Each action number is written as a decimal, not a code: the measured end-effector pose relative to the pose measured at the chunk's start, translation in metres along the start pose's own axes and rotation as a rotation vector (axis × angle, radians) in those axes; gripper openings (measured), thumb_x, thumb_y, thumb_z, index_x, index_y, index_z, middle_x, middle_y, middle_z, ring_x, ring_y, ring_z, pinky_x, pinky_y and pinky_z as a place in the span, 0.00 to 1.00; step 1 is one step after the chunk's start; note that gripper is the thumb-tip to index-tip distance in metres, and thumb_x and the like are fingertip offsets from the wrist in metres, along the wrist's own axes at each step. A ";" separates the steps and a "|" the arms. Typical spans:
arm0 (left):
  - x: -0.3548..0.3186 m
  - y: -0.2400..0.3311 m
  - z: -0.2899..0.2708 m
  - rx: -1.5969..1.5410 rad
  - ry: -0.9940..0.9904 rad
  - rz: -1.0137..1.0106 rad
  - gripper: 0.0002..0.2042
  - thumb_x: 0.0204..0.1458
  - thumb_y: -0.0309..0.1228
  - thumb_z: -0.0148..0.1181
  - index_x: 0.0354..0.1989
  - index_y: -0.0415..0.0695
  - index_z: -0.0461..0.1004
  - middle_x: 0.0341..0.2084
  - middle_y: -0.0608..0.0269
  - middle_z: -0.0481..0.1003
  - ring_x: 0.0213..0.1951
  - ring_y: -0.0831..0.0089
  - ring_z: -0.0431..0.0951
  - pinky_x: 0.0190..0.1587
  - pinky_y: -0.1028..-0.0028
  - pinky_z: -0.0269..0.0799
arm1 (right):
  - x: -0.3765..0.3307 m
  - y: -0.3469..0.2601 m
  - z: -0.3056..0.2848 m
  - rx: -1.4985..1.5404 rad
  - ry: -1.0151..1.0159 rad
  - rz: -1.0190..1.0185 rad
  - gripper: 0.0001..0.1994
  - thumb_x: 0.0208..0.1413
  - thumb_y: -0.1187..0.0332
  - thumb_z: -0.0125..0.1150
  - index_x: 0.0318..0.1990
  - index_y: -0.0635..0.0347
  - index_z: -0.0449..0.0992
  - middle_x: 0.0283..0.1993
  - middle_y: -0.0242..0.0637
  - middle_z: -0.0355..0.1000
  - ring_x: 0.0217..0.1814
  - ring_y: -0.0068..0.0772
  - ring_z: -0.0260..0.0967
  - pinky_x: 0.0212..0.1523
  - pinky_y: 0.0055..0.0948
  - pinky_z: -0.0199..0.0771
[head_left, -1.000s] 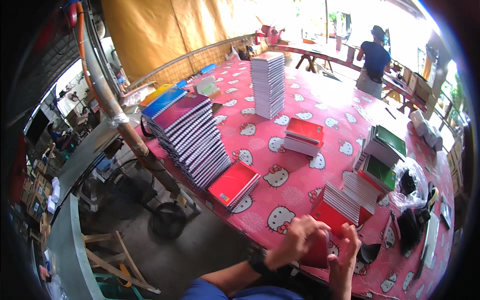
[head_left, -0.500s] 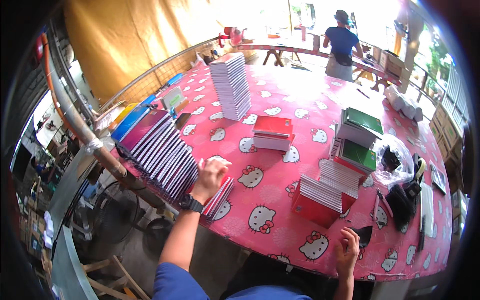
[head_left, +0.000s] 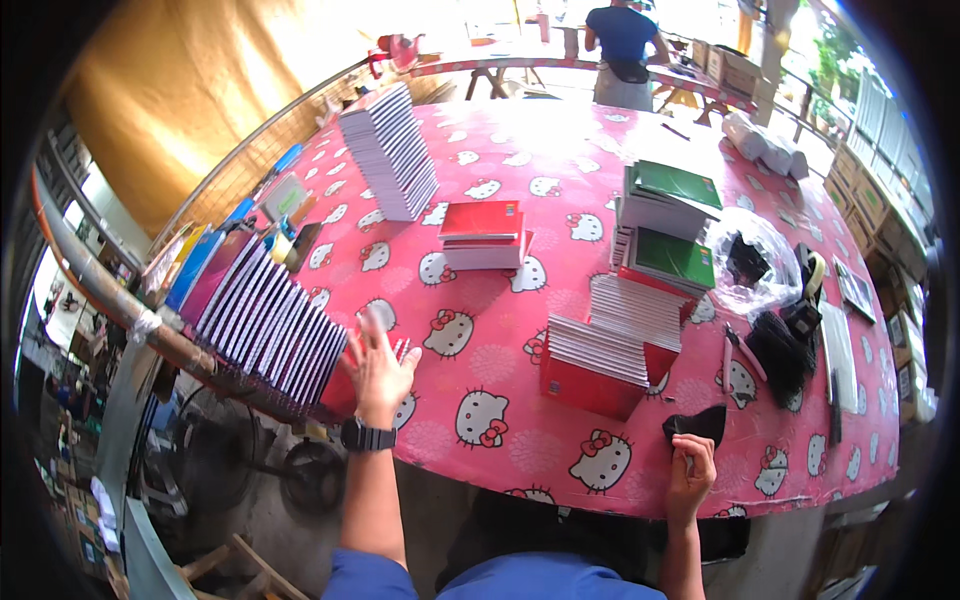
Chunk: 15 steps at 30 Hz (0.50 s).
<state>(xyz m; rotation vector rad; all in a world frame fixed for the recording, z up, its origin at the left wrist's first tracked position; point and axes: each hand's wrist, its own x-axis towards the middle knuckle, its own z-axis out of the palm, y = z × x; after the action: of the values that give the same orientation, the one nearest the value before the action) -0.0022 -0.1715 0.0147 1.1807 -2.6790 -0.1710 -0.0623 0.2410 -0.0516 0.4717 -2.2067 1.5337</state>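
My left hand (head_left: pixel 380 378), with a black watch on its wrist, is open with fingers spread over a small row of red notebooks (head_left: pixel 340 392), which it partly hides. Left of it leans a long row of spiral-bound notebooks (head_left: pixel 270 325), with a purple cover at its far end. My right hand (head_left: pixel 690 472) is curled closed at the near edge of the table, its fingertips against or just in front of a black cloth-like piece (head_left: pixel 697 428). Whether anything is between those fingers is hidden. Red-covered notebooks (head_left: pixel 595 385) stand in rows beyond it.
A tall notebook stack (head_left: pixel 390 155) and a short red stack (head_left: pixel 482 235) stand farther back. Green notebooks (head_left: pixel 672 258) are piled beside a clear plastic bag (head_left: pixel 750 265). Pliers (head_left: pixel 742 355) and black bristle-like strands (head_left: pixel 785 360) lie at right. A person (head_left: pixel 627 50) stands at a far table.
My left hand has opened from a curled shape, its fingers now spread over the red notebooks. My right hand's fingers have drawn together by the black piece. The view has shifted right and downward.
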 end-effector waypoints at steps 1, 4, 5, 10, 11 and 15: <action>-0.004 0.012 0.001 -0.034 0.161 0.054 0.40 0.52 0.49 0.58 0.68 0.43 0.48 0.67 0.48 0.51 0.68 0.51 0.47 0.66 0.47 0.41 | 0.000 0.002 -0.001 0.014 0.020 0.011 0.07 0.48 0.83 0.54 0.34 0.63 0.75 0.37 0.40 0.74 0.41 0.35 0.69 0.43 0.29 0.68; -0.019 0.064 -0.005 -0.609 0.453 0.584 0.24 0.46 0.39 0.67 0.51 0.42 0.73 0.51 0.53 0.70 0.55 0.55 0.67 0.58 0.57 0.60 | 0.001 0.004 0.003 0.036 0.092 0.073 0.07 0.48 0.84 0.55 0.33 0.63 0.75 0.34 0.39 0.74 0.39 0.34 0.69 0.41 0.28 0.68; -0.032 0.095 -0.008 -0.597 0.419 0.777 0.21 0.43 0.36 0.69 0.46 0.43 0.76 0.47 0.59 0.73 0.52 0.59 0.70 0.55 0.63 0.63 | 0.002 0.003 0.003 0.041 0.071 0.071 0.07 0.48 0.85 0.55 0.33 0.63 0.75 0.34 0.39 0.74 0.38 0.33 0.69 0.40 0.27 0.68; -0.053 0.166 0.043 -0.626 0.178 1.160 0.15 0.41 0.31 0.68 0.39 0.46 0.79 0.40 0.64 0.76 0.47 0.64 0.73 0.50 0.66 0.68 | 0.006 0.001 -0.004 0.036 0.065 -0.041 0.09 0.46 0.86 0.55 0.32 0.63 0.76 0.34 0.37 0.74 0.37 0.31 0.68 0.39 0.25 0.67; -0.052 0.172 0.039 -0.698 0.172 1.183 0.12 0.40 0.26 0.68 0.37 0.44 0.79 0.36 0.63 0.77 0.42 0.63 0.75 0.46 0.66 0.71 | 0.011 0.003 -0.014 0.010 0.111 -0.034 0.09 0.46 0.86 0.55 0.32 0.63 0.76 0.34 0.37 0.74 0.37 0.31 0.68 0.39 0.25 0.67; -0.054 0.162 0.038 -0.740 0.162 1.141 0.11 0.39 0.22 0.67 0.34 0.42 0.79 0.33 0.63 0.77 0.39 0.62 0.76 0.42 0.66 0.72 | 0.042 0.028 -0.061 -0.017 0.364 0.180 0.06 0.50 0.82 0.54 0.32 0.63 0.76 0.33 0.37 0.73 0.33 0.26 0.67 0.35 0.24 0.67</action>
<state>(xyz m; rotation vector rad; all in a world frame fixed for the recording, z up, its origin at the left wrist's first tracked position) -0.0914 -0.0221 0.0009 -0.5260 -2.3361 -0.7124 -0.1034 0.3058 -0.0338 -0.0160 -2.0154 1.5456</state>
